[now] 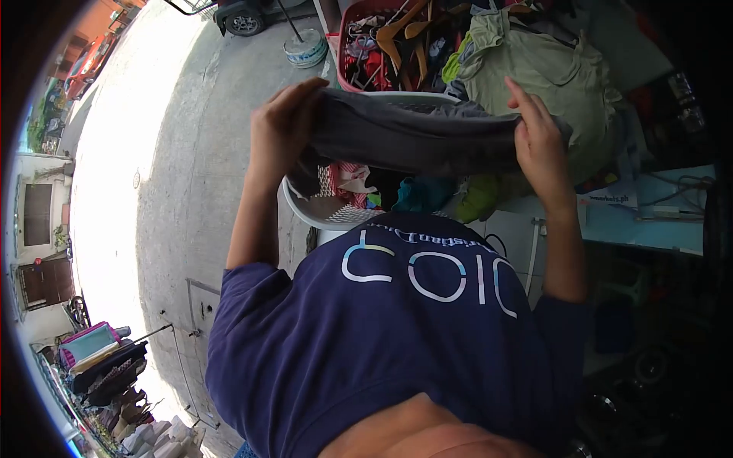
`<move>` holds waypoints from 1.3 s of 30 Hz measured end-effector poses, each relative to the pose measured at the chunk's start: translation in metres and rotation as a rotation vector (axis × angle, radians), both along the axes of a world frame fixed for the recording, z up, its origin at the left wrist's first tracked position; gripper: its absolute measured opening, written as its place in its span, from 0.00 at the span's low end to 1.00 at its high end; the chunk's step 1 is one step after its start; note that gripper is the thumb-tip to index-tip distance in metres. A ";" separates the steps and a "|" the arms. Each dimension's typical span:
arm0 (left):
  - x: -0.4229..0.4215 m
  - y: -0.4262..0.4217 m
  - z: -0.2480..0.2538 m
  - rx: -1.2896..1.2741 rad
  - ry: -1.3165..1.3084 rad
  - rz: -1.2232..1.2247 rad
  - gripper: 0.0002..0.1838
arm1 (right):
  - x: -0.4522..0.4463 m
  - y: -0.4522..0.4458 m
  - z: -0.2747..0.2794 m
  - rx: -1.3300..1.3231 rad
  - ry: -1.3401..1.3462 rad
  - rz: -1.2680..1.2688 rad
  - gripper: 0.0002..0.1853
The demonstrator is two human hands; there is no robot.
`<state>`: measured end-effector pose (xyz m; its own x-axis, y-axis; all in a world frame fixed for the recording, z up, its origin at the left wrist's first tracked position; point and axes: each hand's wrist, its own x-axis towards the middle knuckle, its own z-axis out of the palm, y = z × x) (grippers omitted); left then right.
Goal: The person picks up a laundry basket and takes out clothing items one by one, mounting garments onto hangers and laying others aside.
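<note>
Stretched sideways between my two hands is a dark grey garment (412, 137), hanging in a long folded band; its exact kind does not show. My left hand (289, 118) is closed around its left end. At the other end my right hand (540, 141) grips the cloth, with the index finger raised. Directly below the garment stands a white laundry basket (321, 218), partly covered by it. Inside lie a red-and-white patterned cloth (351, 183) and a teal cloth (421, 195). A green cloth (479, 200) lies at the basket's right side.
Behind the basket is a red basket (341, 57) with wooden hangers (391, 44). A pale green garment (534, 80) is heaped to its right. A light blue surface (657, 210) is at right. A weighted pole base (305, 49) stands on the concrete ground.
</note>
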<state>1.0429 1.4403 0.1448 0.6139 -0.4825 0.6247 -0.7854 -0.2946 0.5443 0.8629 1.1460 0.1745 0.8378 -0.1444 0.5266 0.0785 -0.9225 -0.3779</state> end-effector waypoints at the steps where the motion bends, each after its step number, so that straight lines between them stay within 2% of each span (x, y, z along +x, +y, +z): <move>1: -0.002 0.007 0.009 -0.170 0.128 0.059 0.08 | -0.007 0.001 0.016 0.121 -0.052 -0.070 0.30; 2: -0.010 0.011 0.024 -0.268 0.185 0.053 0.08 | -0.016 0.006 0.034 0.156 -0.268 -0.094 0.28; 3: -0.019 0.015 0.029 -0.349 0.201 -0.055 0.08 | -0.023 0.010 0.045 0.190 -0.482 -0.118 0.27; 4: -0.020 0.015 0.032 -0.439 0.201 -0.165 0.08 | -0.020 0.013 0.044 0.110 -0.630 -0.067 0.24; 5: -0.007 0.020 0.030 -0.396 0.275 -0.425 0.08 | -0.014 0.017 0.041 0.024 -0.786 -0.016 0.22; 6: 0.006 0.024 0.024 -0.346 0.349 -0.685 0.08 | -0.014 0.018 0.035 -0.029 -0.709 0.038 0.19; 7: 0.013 0.017 0.015 -0.333 0.385 -0.650 0.12 | -0.015 0.019 0.030 -0.079 -0.632 0.094 0.16; 10: 0.059 -0.007 -0.024 -0.012 0.846 -0.280 0.15 | -0.001 -0.006 -0.027 -0.113 -0.030 -0.034 0.11; 12: 0.084 -0.028 -0.038 0.860 0.694 -0.278 0.14 | 0.002 -0.031 -0.071 -0.066 0.226 -0.143 0.11; 13: 0.100 -0.039 -0.069 0.855 0.483 -0.491 0.11 | 0.004 -0.034 -0.089 -0.080 0.264 -0.146 0.11; 14: 0.102 -0.064 -0.068 0.858 0.746 -0.482 0.12 | 0.004 -0.036 -0.105 -0.094 0.301 -0.149 0.12; 16: 0.122 -0.118 -0.091 0.744 0.326 -0.423 0.10 | 0.004 -0.038 -0.129 -0.107 0.358 -0.135 0.12; 17: 0.165 -0.147 -0.161 0.610 0.048 -0.472 0.08 | 0.007 -0.035 -0.136 -0.107 0.374 -0.121 0.13; 18: 0.139 -0.176 -0.116 0.853 0.054 -0.175 0.11 | 0.007 -0.031 -0.141 -0.105 0.393 -0.108 0.13; 19: 0.170 -0.202 -0.164 0.844 0.399 -0.002 0.15 | 0.007 -0.028 -0.144 -0.094 0.450 -0.115 0.14; 20: 0.175 -0.219 -0.174 0.891 0.418 0.048 0.19 | 0.007 -0.025 -0.143 -0.086 0.455 -0.118 0.15; 22: 0.191 -0.241 -0.222 0.868 0.445 0.125 0.18 | 0.008 -0.023 -0.142 -0.070 0.467 -0.125 0.15; 25: 0.215 -0.256 -0.258 0.932 0.421 0.065 0.18 | 0.006 -0.028 -0.145 0.003 0.457 -0.146 0.15; 28: 0.209 -0.241 -0.220 0.943 0.646 0.026 0.20 | 0.005 -0.032 -0.148 0.074 0.423 -0.150 0.15; 29: 0.205 -0.233 -0.219 0.889 0.363 0.059 0.19 | 0.008 -0.035 -0.150 0.093 0.400 -0.151 0.14; 30: 0.204 -0.223 -0.213 0.773 0.471 0.028 0.18 | 0.008 -0.038 -0.149 0.102 0.366 -0.141 0.14; 32: 0.181 -0.197 -0.163 0.534 0.683 -0.038 0.16 | 0.015 -0.045 -0.153 0.117 0.302 -0.121 0.14; 35: 0.166 -0.163 -0.137 0.365 0.271 -0.090 0.14 | 0.031 -0.054 -0.161 0.208 0.240 -0.080 0.16; 38: 0.130 -0.123 -0.086 0.338 0.172 0.069 0.14 | 0.046 -0.060 -0.157 0.439 0.286 -0.062 0.18; 39: 0.119 -0.105 -0.078 0.237 0.221 0.056 0.14 | 0.051 -0.061 -0.158 0.501 0.284 -0.073 0.19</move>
